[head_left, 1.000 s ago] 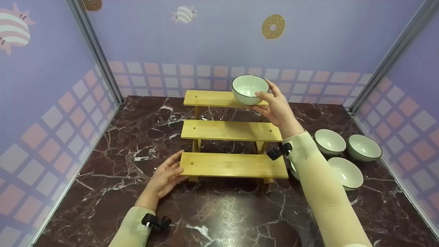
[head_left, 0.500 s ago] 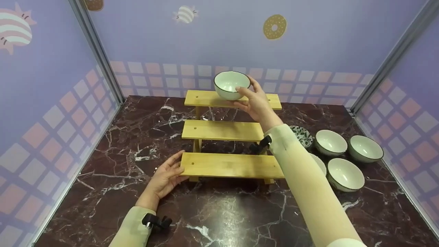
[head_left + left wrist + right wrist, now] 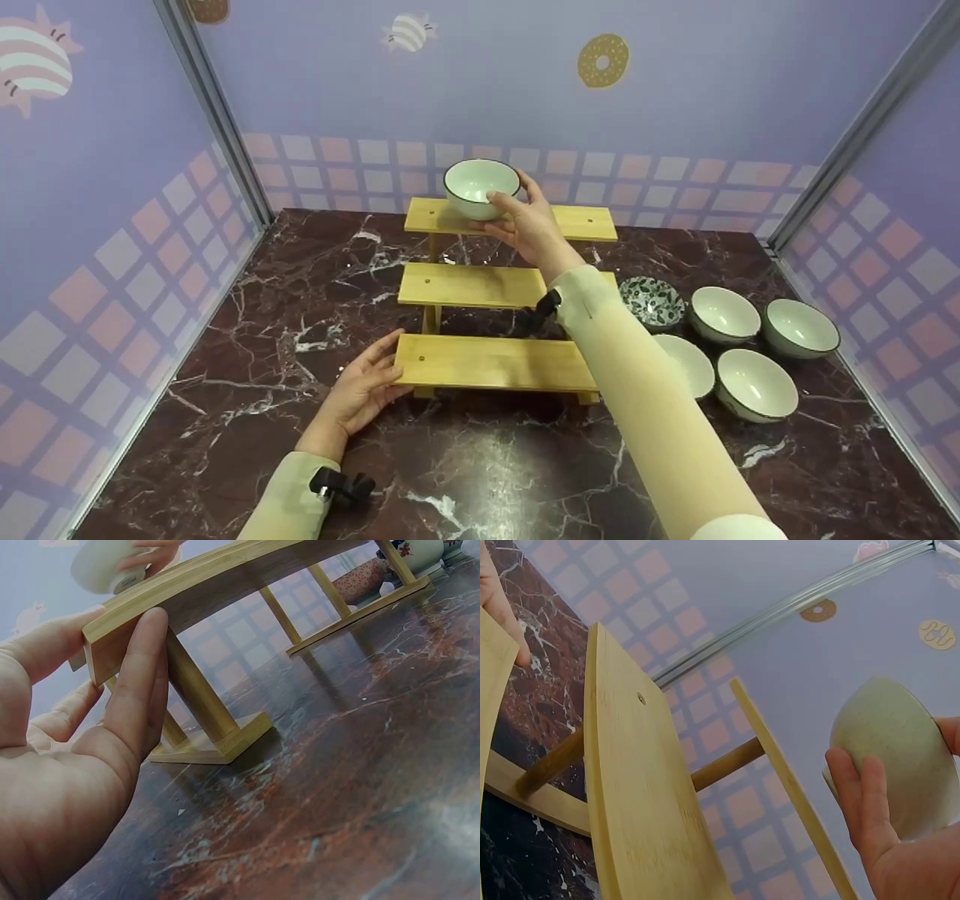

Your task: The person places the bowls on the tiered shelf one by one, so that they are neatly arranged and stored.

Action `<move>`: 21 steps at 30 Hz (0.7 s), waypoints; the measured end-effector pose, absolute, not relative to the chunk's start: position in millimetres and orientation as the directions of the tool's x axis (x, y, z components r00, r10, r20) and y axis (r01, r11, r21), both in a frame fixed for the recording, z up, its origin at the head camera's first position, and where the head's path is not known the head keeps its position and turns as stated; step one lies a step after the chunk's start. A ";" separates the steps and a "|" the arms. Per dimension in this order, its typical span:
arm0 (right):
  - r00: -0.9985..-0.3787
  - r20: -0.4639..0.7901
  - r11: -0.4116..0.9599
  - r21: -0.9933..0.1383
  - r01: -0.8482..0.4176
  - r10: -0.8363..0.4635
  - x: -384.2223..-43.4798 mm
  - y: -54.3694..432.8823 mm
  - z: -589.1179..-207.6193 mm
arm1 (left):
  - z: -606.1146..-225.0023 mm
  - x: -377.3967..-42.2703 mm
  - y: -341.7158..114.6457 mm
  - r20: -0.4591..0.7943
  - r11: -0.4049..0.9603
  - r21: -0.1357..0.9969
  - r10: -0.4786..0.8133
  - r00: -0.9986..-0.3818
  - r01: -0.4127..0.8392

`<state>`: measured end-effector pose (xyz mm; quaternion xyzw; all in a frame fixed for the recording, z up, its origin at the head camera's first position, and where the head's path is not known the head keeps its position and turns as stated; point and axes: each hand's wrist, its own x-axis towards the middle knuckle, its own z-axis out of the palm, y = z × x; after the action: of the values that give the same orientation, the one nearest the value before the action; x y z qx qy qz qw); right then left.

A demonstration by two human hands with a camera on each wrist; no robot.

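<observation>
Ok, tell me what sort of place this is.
Probably a small booth set up for staged handling, rather than a home kitchen: tile-patterned wall panels on three sides, metal posts at their corners, and a three-tier wooden stand on a marble-patterned surface.

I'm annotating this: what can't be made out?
Head: right end of the bottom step, behind the right sleeve.
Head: left side of the front-left bowl, same sleeve.
Left wrist: top of the raised bowl, beyond the upper edge.
Right wrist: its inside, hidden by its outer wall.
</observation>
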<state>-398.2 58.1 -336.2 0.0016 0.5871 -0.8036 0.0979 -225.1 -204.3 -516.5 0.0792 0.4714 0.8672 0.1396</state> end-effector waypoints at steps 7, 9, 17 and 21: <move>-0.977 -0.134 -0.294 -0.939 0.178 -0.164 -401.1 50.0 -339.3 | -517.1 -225.3 -205.1 0.003 -0.509 0.844 0.317 -0.948 -0.168; -0.976 -0.133 -0.293 -0.939 0.180 -0.173 -401.3 49.0 -339.5 | -517.4 -225.7 -205.6 -0.001 -0.498 0.851 0.318 -0.948 -0.168; -0.977 -0.127 -0.276 -0.946 0.172 -0.173 -404.0 46.1 -341.5 | -517.9 -225.5 -205.8 -0.001 -0.492 0.854 0.321 -0.947 -0.167; -0.977 -0.131 -0.261 -0.950 0.173 -0.171 -405.0 45.9 -343.5 | -517.3 -225.6 -205.6 -0.001 -0.497 0.851 0.323 -0.946 -0.170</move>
<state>-405.0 45.9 -343.5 0.0009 0.5981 -0.7941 0.1082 -225.6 -205.6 -517.3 0.0795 0.4807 0.8615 0.1431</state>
